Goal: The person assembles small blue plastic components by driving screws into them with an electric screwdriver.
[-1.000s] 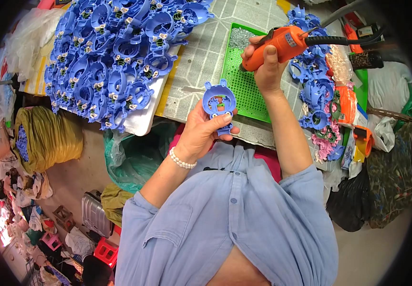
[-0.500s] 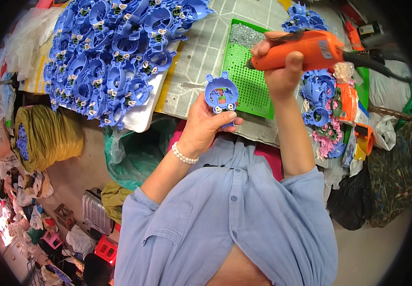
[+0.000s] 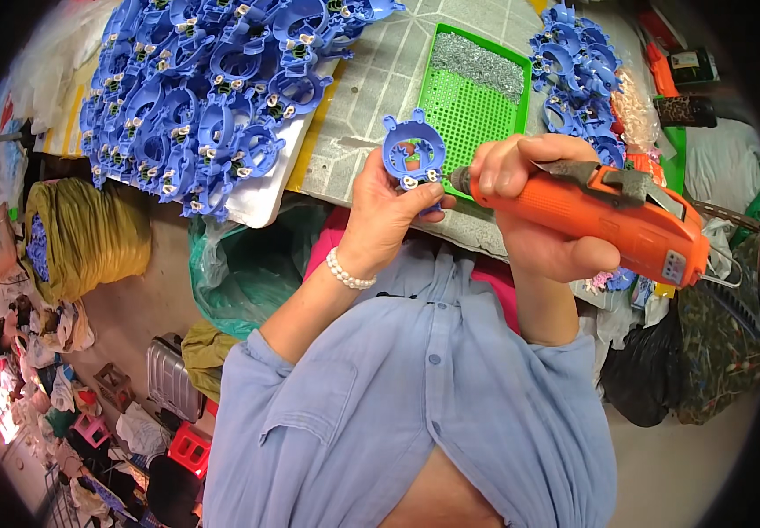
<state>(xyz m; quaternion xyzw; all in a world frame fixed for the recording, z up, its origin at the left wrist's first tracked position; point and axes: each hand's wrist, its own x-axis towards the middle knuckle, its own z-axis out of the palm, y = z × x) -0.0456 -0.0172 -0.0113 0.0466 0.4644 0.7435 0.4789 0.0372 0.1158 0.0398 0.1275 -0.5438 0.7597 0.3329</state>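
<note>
My left hand, with a white bead bracelet at the wrist, grips a blue plastic ring-shaped part by its lower end. The part has small ears at its top edge and two white pieces near its bottom. In my right hand is an orange electric screwdriver, held sideways with its dark nose pointing left. That nose is close to the part's lower right side; whether it touches, I cannot tell. Beyond both hands lies a green perforated tray with a heap of small silver screws at its far end.
Many similar blue parts are heaped on a white board at the left of the table. More blue parts lie at the right. A green plastic bag hangs open below the table's front edge, and a black bag stands lower right.
My right hand has brought the screwdriver down and toward me, from above the tray to beside the blue part. The part in my left hand has shifted slightly away from me.
</note>
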